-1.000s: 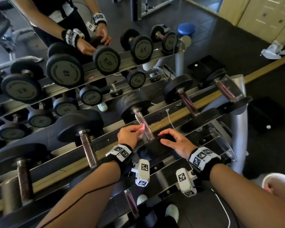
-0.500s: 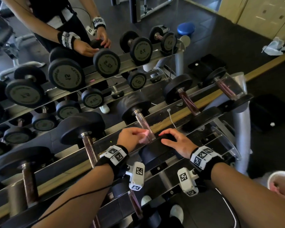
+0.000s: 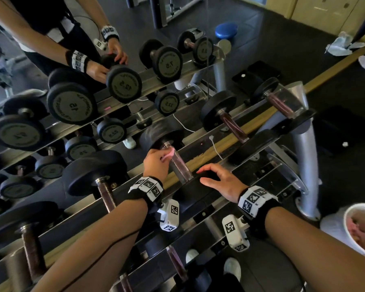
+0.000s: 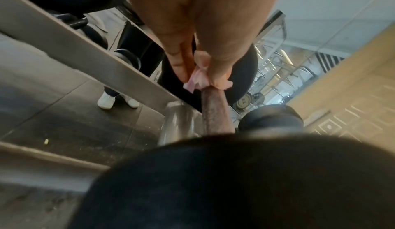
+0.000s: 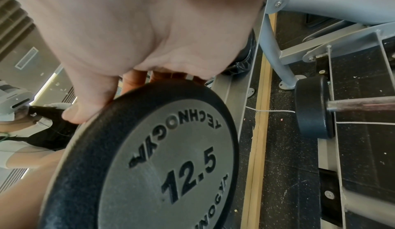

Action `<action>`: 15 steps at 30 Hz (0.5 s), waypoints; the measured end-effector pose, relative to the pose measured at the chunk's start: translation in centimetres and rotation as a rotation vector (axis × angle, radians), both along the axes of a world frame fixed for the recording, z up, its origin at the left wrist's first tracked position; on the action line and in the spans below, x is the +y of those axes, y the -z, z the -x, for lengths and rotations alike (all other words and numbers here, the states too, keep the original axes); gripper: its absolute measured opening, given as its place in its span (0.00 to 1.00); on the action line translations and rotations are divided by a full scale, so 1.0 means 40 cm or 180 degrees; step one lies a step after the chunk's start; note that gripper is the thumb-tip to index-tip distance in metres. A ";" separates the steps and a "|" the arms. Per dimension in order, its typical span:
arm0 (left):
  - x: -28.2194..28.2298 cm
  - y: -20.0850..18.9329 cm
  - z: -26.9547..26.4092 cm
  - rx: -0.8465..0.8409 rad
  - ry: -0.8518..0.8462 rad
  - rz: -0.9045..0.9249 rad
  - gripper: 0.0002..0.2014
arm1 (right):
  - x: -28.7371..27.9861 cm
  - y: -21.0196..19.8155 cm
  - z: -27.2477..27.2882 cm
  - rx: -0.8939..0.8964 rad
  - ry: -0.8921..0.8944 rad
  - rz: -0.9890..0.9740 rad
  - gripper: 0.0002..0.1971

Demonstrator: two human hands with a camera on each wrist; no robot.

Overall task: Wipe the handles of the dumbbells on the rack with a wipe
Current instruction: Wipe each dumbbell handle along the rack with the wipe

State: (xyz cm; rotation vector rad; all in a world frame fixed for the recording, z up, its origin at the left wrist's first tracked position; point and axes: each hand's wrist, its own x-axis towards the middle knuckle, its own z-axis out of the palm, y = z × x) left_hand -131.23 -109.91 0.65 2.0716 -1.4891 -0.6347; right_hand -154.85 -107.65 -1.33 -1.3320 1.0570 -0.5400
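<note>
A 12.5 dumbbell lies on the rack's top shelf, its near black head (image 3: 195, 192) (image 5: 153, 161) toward me. My left hand (image 3: 157, 163) (image 4: 192, 50) grips its brownish metal handle (image 3: 180, 167) (image 4: 214, 112) near the far head, with a pink wipe (image 3: 169, 153) (image 4: 197, 80) bunched between fingers and handle. My right hand (image 3: 218, 180) (image 5: 136, 43) rests on top of the near head, fingers spread and curved over its rim. Other dumbbells (image 3: 232, 125) sit to either side on the same shelf.
A mirror behind the rack reflects the dumbbells (image 3: 123, 83) and me. The grey rack post (image 3: 306, 163) stands at the right. A white cup (image 3: 358, 230) is at the lower right. Crumpled tissues (image 3: 341, 46) lie on the floor at the far right.
My left hand has slid the wipe along the handle away from me, toward the far head. The right hand stays on the near head.
</note>
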 end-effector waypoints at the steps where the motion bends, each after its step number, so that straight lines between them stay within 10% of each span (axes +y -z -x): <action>1: -0.001 0.000 -0.002 0.0040 -0.0007 -0.0019 0.12 | 0.000 -0.001 0.000 0.0005 -0.0003 0.0020 0.12; 15: 0.025 -0.024 0.002 0.0504 0.0799 -0.0388 0.07 | 0.003 -0.004 0.000 0.0028 0.0014 0.0084 0.12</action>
